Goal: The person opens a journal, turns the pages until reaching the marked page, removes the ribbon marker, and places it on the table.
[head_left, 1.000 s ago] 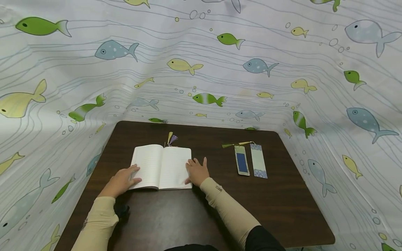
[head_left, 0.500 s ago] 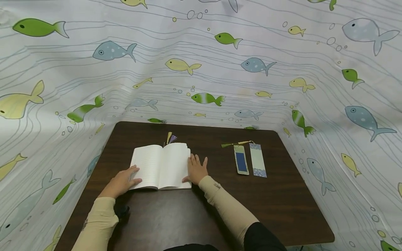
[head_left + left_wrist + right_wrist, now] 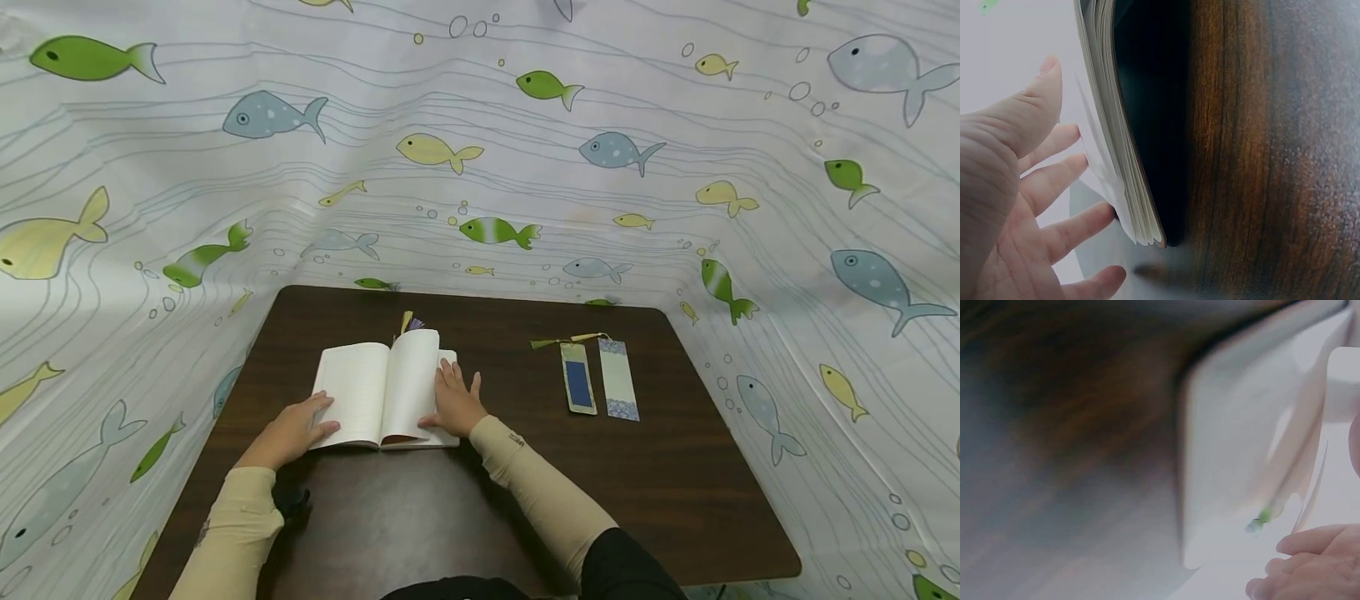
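An open notebook (image 3: 351, 392) with blank-looking pages lies on the table's left half. My left hand (image 3: 288, 429) rests at its left edge, thumb over the page; in the left wrist view that hand (image 3: 1029, 219) has its fingers spread beside the page stack. On the other side, a lifted page (image 3: 411, 387) curves up toward the spine. My right hand (image 3: 456, 404) touches this page's outer edge with fairly straight fingers. In the right wrist view, only part of the right hand (image 3: 1316, 565) shows beside the raised paper; its contact is partly hidden.
Yellow and purple tassels (image 3: 408, 322) stick out above the notebook. To the right lie a bookmark with a blue panel (image 3: 578, 383) and a pale bookmark with patterned ends (image 3: 618, 379), both tasselled. Fish-printed cloth (image 3: 525, 192) surrounds the brown table (image 3: 637, 500).
My right hand has moved left from the notebook's right edge, and a right-side page has lifted and curved leftward, baring the pages beneath. The left hand stays in place.
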A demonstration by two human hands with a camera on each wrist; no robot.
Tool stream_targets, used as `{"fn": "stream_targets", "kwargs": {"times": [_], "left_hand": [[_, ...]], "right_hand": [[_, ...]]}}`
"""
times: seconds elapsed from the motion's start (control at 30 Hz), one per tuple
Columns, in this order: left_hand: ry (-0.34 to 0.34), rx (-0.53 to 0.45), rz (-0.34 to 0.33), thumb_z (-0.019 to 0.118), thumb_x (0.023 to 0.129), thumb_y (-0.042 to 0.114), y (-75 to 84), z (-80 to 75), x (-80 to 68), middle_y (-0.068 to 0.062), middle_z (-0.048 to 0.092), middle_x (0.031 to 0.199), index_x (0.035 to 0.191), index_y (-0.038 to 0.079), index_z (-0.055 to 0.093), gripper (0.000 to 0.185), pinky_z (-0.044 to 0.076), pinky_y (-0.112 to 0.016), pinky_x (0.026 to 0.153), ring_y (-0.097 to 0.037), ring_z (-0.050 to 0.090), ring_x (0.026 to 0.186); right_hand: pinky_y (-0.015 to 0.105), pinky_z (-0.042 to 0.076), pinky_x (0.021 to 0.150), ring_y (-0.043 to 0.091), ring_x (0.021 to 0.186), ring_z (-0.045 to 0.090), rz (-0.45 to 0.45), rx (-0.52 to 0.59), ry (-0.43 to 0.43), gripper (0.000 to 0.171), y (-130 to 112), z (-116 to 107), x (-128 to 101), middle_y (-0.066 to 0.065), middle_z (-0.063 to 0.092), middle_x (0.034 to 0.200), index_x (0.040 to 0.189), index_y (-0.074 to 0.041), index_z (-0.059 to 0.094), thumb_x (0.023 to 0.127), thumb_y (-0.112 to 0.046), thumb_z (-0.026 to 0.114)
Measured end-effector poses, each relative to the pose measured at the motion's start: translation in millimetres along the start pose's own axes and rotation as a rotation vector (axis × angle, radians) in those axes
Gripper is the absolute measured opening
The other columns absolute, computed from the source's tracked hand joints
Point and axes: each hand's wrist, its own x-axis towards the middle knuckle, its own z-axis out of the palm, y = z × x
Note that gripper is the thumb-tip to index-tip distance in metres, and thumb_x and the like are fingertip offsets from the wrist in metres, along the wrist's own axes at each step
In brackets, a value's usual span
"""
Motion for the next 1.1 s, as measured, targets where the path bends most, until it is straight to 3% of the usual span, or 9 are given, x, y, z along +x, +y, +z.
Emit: {"fn": "stream_targets", "kwargs": {"times": [0.1, 0.3, 0.4, 0.53, 0.63, 0.7, 0.8, 0.9, 1.1], "left_hand": [[0.002, -0.002, 0.003, 0.068, 0.098, 0.031, 0.3, -1.3, -0.5, -0.037, 0.039, 0.149, 0.141, -0.012, 0.049, 0.064, 0.032, -0.068, 0.108, -0.057, 0.039, 0.135], [-0.005, -0.020, 0.009, 0.067, 0.099, 0.032, -1.2, -1.5, 0.3, -0.038, 0.039, 0.150, 0.142, -0.012, 0.048, 0.064, 0.031, -0.068, 0.109, -0.057, 0.038, 0.136], [-0.003, -0.025, 0.012, 0.067, 0.099, 0.032, -1.7, -2.0, 0.7, -0.037, 0.038, 0.150, 0.142, -0.012, 0.048, 0.065, 0.031, -0.068, 0.109, -0.056, 0.038, 0.137], [-0.001, -0.020, 0.023, 0.065, 0.100, 0.033, -3.2, -1.1, 1.2, -0.037, 0.038, 0.151, 0.142, -0.012, 0.048, 0.065, 0.032, -0.067, 0.110, -0.055, 0.038, 0.137], [0.005, -0.015, 0.032, 0.063, 0.102, 0.033, -4.3, -0.5, 1.6, -0.036, 0.039, 0.150, 0.142, -0.012, 0.048, 0.062, 0.033, -0.066, 0.110, -0.055, 0.039, 0.137], [0.012, -0.019, 0.035, 0.060, 0.103, 0.030, -4.8, -0.1, 1.8, -0.036, 0.040, 0.150, 0.141, -0.012, 0.049, 0.058, 0.033, -0.066, 0.110, -0.055, 0.040, 0.137], [0.019, -0.032, 0.032, 0.056, 0.105, 0.027, -5.0, -0.5, 1.1, -0.037, 0.041, 0.149, 0.141, -0.012, 0.049, 0.053, 0.032, -0.066, 0.110, -0.055, 0.040, 0.136], [0.025, -0.064, 0.016, 0.052, 0.107, 0.023, -4.9, -0.9, -0.3, -0.036, 0.040, 0.150, 0.144, -0.011, 0.046, 0.051, 0.032, -0.067, 0.110, -0.055, 0.039, 0.136], [0.077, -0.164, -0.037, 0.039, 0.112, 0.023, -4.2, -6.6, -4.4, -0.033, 0.043, 0.149, 0.150, -0.005, 0.041, 0.048, 0.034, -0.068, 0.108, -0.054, 0.040, 0.137]], "right_hand": [[0.071, 0.008, 0.117, 0.033, 0.156, 0.006, -0.031, -0.053, 0.052, 0.110, -5.7, -4.6, -0.8, 0.016, 0.009, 0.170, 0.160, 0.002, 0.022, 0.086, -0.066, 0.066], [0.067, 0.014, 0.118, 0.030, 0.155, 0.017, -0.069, -0.266, 0.192, 0.099, -12.4, -12.5, -4.3, 0.014, 0.023, 0.167, 0.155, -0.001, 0.038, 0.088, -0.072, 0.056], [0.065, 0.014, 0.119, 0.028, 0.155, 0.018, -0.080, -0.288, 0.225, 0.097, -14.4, -16.4, -6.2, 0.012, 0.024, 0.167, 0.155, -0.002, 0.039, 0.089, -0.072, 0.053], [0.068, 0.017, 0.118, 0.030, 0.156, 0.015, -0.120, -0.151, 0.199, 0.097, -20.3, -21.2, -7.4, 0.012, 0.017, 0.169, 0.158, -0.002, 0.031, 0.091, -0.067, 0.056], [0.066, 0.020, 0.117, 0.031, 0.156, 0.012, -0.194, 0.128, 0.133, 0.094, -27.6, -23.1, -7.0, 0.014, 0.009, 0.170, 0.161, 0.000, 0.018, 0.096, -0.055, 0.060], [0.060, 0.021, 0.120, 0.031, 0.156, 0.012, -0.264, 0.319, 0.086, 0.092, -34.2, -23.5, -6.2, 0.015, 0.006, 0.170, 0.162, 0.000, 0.010, 0.100, -0.045, 0.061], [0.047, 0.019, 0.124, 0.026, 0.156, 0.014, -0.372, 0.477, 0.012, 0.087, -45.9, -22.9, -6.7, 0.015, 0.009, 0.170, 0.162, 0.000, 0.005, 0.103, -0.035, 0.059], [0.045, 0.018, 0.124, 0.020, 0.155, 0.019, -0.455, 0.433, -0.047, 0.078, -57.8, -18.0, -7.1, 0.011, 0.017, 0.169, 0.162, -0.004, 0.016, 0.104, -0.035, 0.058], [0.054, 0.019, 0.122, 0.011, 0.153, 0.022, -0.503, 0.188, -0.129, 0.067, -71.9, -2.3, -9.8, -0.001, 0.028, 0.167, 0.158, -0.014, 0.039, 0.102, -0.046, 0.056]]}}
